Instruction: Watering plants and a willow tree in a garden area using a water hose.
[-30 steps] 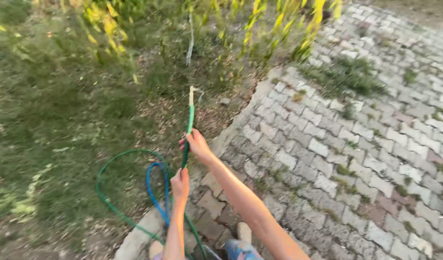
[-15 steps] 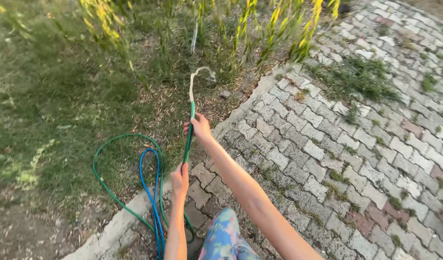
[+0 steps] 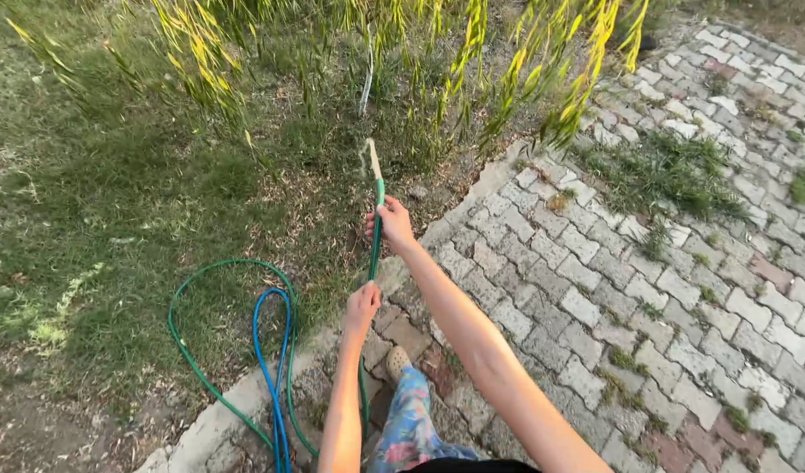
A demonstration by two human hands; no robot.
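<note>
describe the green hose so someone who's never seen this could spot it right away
Find the stone curb between the grass and the cobbled paving. The green hose loops on the grass beside it, then rises through the left hand to the right hand. Unlike the shorter blue hose lying inside its loop, it is green with a pale tip.

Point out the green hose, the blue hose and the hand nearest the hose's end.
green hose (image 3: 375, 250), head view, the straight stretch between the two hands.
blue hose (image 3: 268, 293), head view, top of its loop on the grass.
right hand (image 3: 392, 225), head view, its back, closed round the green hose.
</note>
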